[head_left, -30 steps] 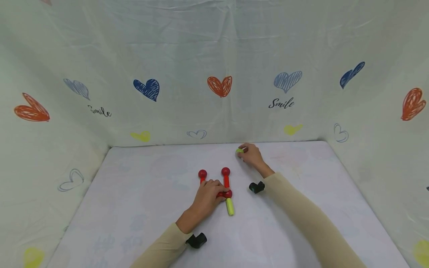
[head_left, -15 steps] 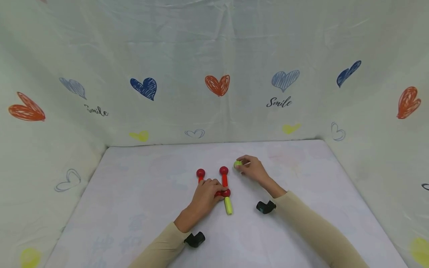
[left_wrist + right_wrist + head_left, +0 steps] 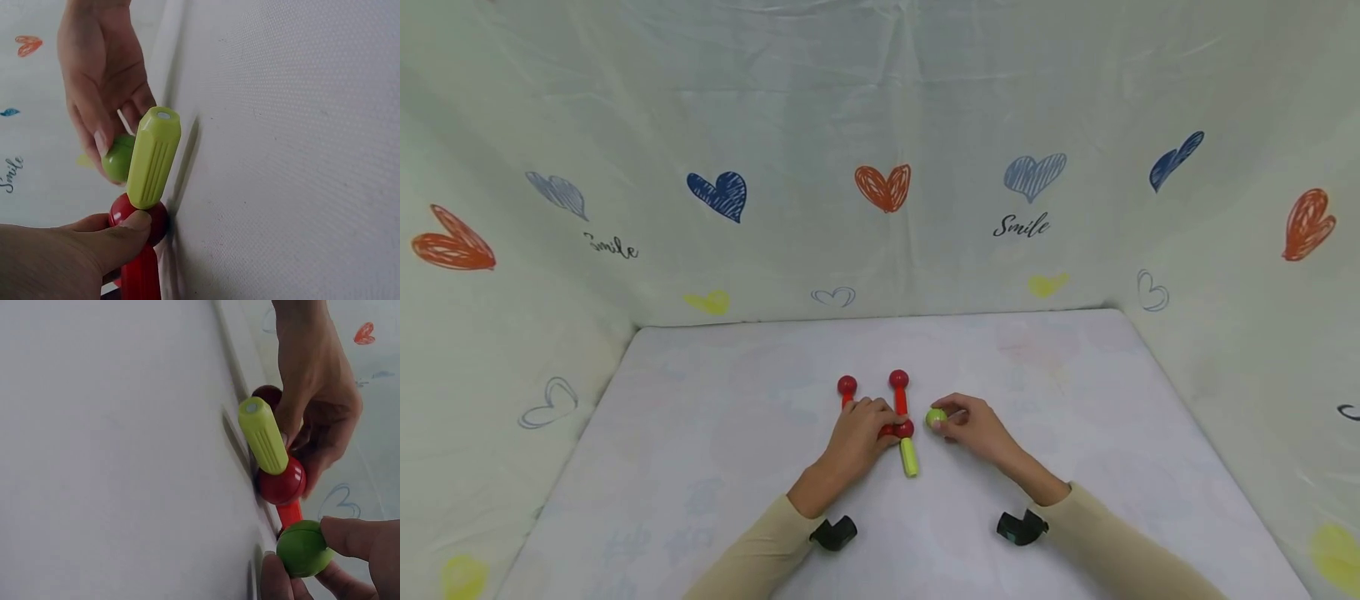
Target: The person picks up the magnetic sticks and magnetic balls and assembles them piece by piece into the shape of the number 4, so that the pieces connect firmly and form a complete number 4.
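Observation:
In the head view my left hand (image 3: 859, 435) holds a red ball-and-rod toy structure on the table, its thumb against the red corner ball (image 3: 157, 224) in the left wrist view. A yellow-green ribbed rod (image 3: 909, 458) sticks out from that ball toward me, a small pale disc in its free end. One red rod (image 3: 901, 402) runs away from me to a red ball (image 3: 898, 379); another red ball (image 3: 847, 385) tops the left side. The hand hides the structure's middle. My right hand (image 3: 976, 430) pinches a green ball (image 3: 304, 548) between thumb and fingers, just right of the structure.
A white-covered table (image 3: 715, 400) extends on all sides of the hands. Behind it hangs a pale curtain (image 3: 805, 250) printed with hearts. A black wrist camera sits under each sleeve, one on the left (image 3: 834, 533) and one on the right (image 3: 1022, 527).
My right hand has brought the green ball from the table's far edge toward me, to beside the red structure. The left hand keeps its hold; the head view has shifted slightly.

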Demonstrator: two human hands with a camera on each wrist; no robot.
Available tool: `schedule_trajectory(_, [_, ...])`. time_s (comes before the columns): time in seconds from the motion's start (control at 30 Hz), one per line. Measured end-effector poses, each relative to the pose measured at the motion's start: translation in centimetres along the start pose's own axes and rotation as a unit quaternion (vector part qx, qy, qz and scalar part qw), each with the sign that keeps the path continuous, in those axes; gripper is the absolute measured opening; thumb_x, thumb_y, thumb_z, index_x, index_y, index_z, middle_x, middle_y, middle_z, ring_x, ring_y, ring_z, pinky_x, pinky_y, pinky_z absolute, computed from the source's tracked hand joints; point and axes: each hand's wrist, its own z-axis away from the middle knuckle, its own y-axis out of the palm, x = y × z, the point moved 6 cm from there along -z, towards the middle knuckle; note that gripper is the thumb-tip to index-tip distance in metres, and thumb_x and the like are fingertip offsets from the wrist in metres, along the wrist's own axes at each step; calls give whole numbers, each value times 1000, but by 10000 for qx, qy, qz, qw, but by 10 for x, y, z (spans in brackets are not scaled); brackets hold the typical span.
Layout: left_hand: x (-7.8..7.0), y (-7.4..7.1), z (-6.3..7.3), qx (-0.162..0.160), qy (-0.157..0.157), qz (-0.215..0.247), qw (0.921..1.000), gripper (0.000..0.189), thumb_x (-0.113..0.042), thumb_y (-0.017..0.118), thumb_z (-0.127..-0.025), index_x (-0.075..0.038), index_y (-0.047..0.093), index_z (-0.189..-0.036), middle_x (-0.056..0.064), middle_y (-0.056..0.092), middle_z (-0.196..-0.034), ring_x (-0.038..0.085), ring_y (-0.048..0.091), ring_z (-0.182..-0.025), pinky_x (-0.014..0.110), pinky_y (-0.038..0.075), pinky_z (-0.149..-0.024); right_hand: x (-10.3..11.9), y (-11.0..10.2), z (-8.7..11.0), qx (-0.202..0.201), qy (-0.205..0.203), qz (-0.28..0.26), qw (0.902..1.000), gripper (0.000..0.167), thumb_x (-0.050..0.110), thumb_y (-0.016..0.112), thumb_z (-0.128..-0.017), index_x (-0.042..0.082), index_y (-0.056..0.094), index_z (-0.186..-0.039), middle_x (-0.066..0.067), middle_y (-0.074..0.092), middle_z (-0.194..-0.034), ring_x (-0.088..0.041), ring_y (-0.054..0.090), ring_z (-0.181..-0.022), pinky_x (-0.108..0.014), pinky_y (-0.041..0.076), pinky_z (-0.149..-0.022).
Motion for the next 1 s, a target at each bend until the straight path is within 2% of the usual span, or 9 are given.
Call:
schedule_trajectory(0.23, [0,0,-1,-46,30,-37,10000,38,-20,90,-86,-18,81,-123,-2,70,-101,17,61,-96,37,49,-89,5,12,29,471,-377,-338,9976,31,9,77,-95,-5,70,-122,-13,74,-105,-18,71,-77,-23,58,-69])
schedule_trajectory(0.53, [0,-1,2,-146,85,79,9998,39,-17,90,-85,-16,81,-123,-2,70,-99,16,61,-94,36,48,-87,7,28,51,881,-258,-725,9931,30,7,75,-95,-6,68,-120,-11,72,-107,-14,72,-82,-24,59,-70])
schedule_trajectory(0.83, [0,-1,3,-184,118,65,9997,37,-16,90,-85,-15,81,-122,-1,70,-99,18,61,-95,37,49,-86,10,36,65,1075,-111,-902,9900,30,7,78,-93,-6,69,-118,-8,72,-102,-18,72,-82,-25,59,-69])
schedule_trajectory(1.0, [0,-1,3,-242,182,84,9995,37,-14,91,-84,-15,82,-120,-1,71,-98,18,62,-93,36,48,-85,11,39,67,965,-173,-795,9920,30,9,80,-91,-4,68,-115,-6,71,-104,-14,69,-84,-24,58,-70])
